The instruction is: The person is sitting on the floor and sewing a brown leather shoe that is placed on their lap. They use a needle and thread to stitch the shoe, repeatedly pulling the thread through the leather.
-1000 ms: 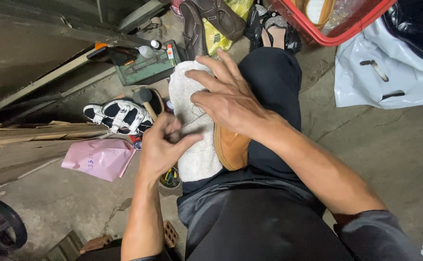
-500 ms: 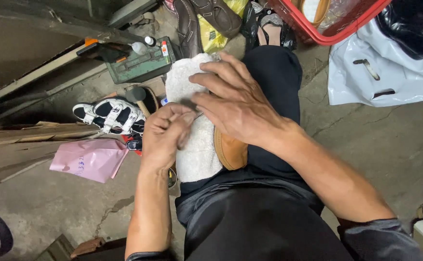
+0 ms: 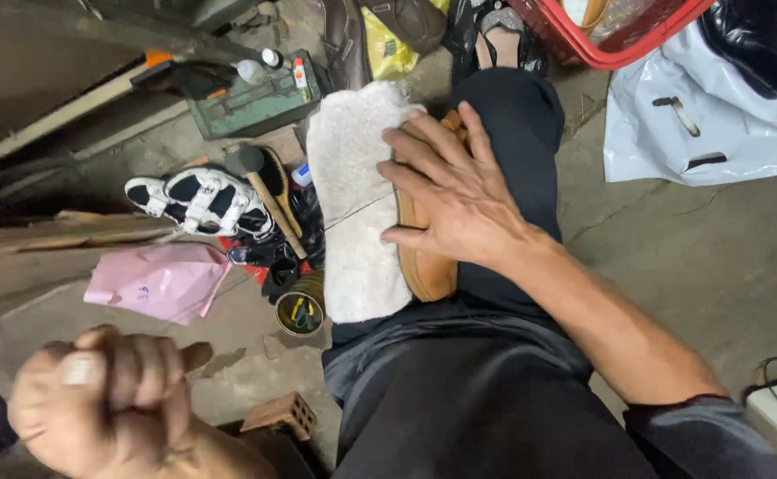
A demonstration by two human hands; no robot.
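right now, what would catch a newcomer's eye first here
The right hand lies flat on a tan shoe with a white fleecy lining, resting on the person's dark-trousered thigh at centre. The left hand is a blurred fist at lower left, pulled away from the shoe. On the floor to the left lie a black-and-white sandal and a pink bag.

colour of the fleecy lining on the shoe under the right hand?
Off-white fleece lining on a tan shoe, clearest in the head view.
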